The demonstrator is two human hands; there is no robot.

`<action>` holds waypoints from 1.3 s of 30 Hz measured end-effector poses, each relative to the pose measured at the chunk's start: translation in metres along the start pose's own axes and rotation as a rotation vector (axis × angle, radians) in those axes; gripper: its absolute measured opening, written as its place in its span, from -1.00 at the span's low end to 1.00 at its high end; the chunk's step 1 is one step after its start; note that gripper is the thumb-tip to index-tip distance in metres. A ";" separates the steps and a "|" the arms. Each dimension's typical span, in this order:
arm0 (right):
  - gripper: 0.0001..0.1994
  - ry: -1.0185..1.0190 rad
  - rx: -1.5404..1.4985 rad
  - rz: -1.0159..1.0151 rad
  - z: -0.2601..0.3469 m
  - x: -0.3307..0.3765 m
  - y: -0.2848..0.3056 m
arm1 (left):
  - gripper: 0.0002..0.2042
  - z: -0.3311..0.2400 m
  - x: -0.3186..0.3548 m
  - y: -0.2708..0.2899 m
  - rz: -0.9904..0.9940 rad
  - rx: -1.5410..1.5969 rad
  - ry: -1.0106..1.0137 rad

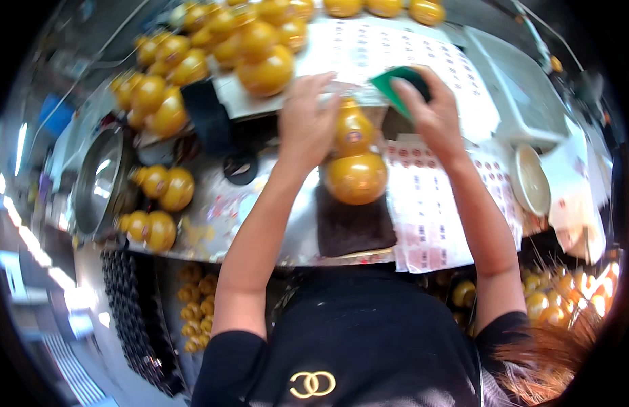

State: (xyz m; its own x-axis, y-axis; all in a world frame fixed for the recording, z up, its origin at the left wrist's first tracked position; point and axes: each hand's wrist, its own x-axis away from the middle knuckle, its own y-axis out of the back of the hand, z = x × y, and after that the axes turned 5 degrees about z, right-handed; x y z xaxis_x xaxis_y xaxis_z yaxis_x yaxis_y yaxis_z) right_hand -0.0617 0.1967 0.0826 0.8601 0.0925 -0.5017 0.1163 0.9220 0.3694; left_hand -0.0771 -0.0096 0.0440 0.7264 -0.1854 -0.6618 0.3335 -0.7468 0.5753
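Observation:
A glossy yellow-orange bottle gourd (357, 178) lies in front of me with its narrow end pointing away. A small dark mark shows on its upper bulb. Beneath its near end is a dark brown cloth pad (355, 227). My left hand (306, 121) is at the gourd's left side, fingers stretched forward and somewhat blurred, the thumb side close against the upper bulb. Off to the right of the gourd's tip, my right hand (436, 115) pinches a flat green scraper (394, 88) between thumb and fingers. Sheets of printed stickers (423, 203) lie under my right forearm.
More gourds (263, 68) are piled at the far left, with two others (166, 186) nearer on the table. A metal basin (101, 180) stands at the left edge. On the right are a pale plastic tray (518, 88) and a bowl (531, 180). A black round object (240, 168) lies left of centre.

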 end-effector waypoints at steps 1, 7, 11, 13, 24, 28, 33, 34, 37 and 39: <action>-0.74 -0.040 0.038 -0.036 0.008 0.010 0.005 | -0.78 0.003 -0.005 -0.004 0.100 0.156 0.075; -0.74 -0.092 -0.096 -0.202 -0.009 0.053 0.042 | -0.76 -0.005 -0.006 0.016 0.238 0.129 0.190; -0.78 -0.108 -0.528 -0.211 -0.026 0.063 0.043 | -0.74 -0.043 0.030 0.048 0.286 0.119 0.219; -0.81 -0.118 -0.592 -0.145 -0.022 0.062 0.030 | -0.78 -0.056 0.064 0.078 0.212 0.192 0.184; -0.82 -0.143 -0.788 0.177 0.028 0.079 -0.071 | -0.92 -0.124 0.330 0.277 -0.380 -0.150 0.864; -0.81 -0.099 -0.666 0.258 0.032 0.091 -0.095 | -0.84 -0.104 0.470 0.238 -0.269 -0.269 1.146; -0.75 -0.099 -0.613 0.347 0.031 0.088 -0.107 | -0.83 -0.084 0.626 0.142 -0.266 -0.374 1.510; -0.75 -0.111 -0.576 0.323 0.034 0.091 -0.110 | -0.84 -0.079 0.640 0.135 -0.221 -0.435 1.525; -0.74 -0.110 -0.488 0.347 0.038 0.094 -0.116 | -0.88 -0.080 0.674 0.112 -0.108 -0.546 1.595; -0.75 -0.102 -0.457 0.364 0.042 0.097 -0.123 | -0.89 -0.076 0.696 0.107 -0.063 -0.560 1.642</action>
State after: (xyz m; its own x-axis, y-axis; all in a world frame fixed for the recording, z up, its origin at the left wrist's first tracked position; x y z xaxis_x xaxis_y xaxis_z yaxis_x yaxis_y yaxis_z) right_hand 0.0284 0.0766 0.0215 0.8507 0.4175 -0.3194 -0.4015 0.9082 0.1180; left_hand 0.5100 -0.1704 -0.3190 0.3908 0.8871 0.2456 0.2754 -0.3673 0.8884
